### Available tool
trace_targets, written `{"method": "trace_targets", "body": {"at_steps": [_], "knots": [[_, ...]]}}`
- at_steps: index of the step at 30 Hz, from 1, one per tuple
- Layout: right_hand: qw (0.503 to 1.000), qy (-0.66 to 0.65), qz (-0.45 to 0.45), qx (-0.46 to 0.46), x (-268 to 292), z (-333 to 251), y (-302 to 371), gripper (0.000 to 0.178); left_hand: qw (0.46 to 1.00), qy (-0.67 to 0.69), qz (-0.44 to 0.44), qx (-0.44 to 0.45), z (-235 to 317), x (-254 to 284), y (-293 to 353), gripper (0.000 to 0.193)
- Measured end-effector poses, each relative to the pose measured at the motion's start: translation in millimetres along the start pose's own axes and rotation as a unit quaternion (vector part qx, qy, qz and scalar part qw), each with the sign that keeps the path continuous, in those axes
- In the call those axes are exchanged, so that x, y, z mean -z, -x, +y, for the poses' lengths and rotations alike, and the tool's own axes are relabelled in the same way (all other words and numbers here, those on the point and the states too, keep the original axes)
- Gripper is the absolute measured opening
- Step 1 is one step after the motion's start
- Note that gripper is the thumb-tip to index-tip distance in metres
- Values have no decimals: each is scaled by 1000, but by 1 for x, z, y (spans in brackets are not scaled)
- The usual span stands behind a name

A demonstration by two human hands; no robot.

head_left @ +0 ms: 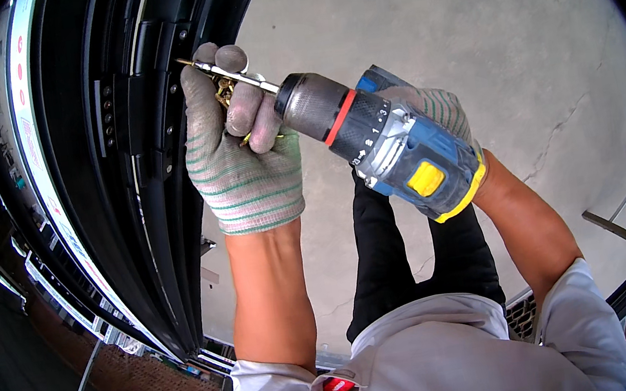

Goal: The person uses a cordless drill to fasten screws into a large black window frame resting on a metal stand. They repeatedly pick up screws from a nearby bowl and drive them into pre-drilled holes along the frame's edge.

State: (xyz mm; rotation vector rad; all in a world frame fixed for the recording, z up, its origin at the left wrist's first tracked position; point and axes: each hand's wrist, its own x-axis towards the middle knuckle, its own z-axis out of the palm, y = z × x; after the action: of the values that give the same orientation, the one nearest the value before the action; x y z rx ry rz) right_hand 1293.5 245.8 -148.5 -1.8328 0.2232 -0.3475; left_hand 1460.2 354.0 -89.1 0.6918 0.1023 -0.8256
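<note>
A blue, black and yellow cordless drill points up and left, gripped by my right hand, which is partly hidden behind its body. A long silver bit runs from the chuck to a brass-coloured screw at its tip. My left hand, in a striped glove with grey fingertips, closes around several brass-coloured screws, and its thumb and fingers pinch near the bit's tip. Just left of it stands a black metal frame with screw holes. Whether the held screw touches the frame, I cannot tell.
Long black profiles curve along the left side, beside a white printed strip. Grey concrete floor extends to the right, where a thin metal stand rests. My legs are below the drill.
</note>
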Motion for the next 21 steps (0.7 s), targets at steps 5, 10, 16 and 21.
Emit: {"method": "trace_targets", "body": {"at_steps": [5,10,16,21], "knots": [[994,-74,-37,-78,-12,13,2,47,999,-8,41,15,-3,12,4,26],[984,-93,-77,-129,0,1,-5,45,995,-9,76,65,3,9,34,23],[960,-222,-71,-158,3,27,9,52,982,-181,-7,-53,70,-24,57,20],[976,-176,-50,-116,19,30,1,46,823,-467,-58,-319,195,-31,8,29]]}}
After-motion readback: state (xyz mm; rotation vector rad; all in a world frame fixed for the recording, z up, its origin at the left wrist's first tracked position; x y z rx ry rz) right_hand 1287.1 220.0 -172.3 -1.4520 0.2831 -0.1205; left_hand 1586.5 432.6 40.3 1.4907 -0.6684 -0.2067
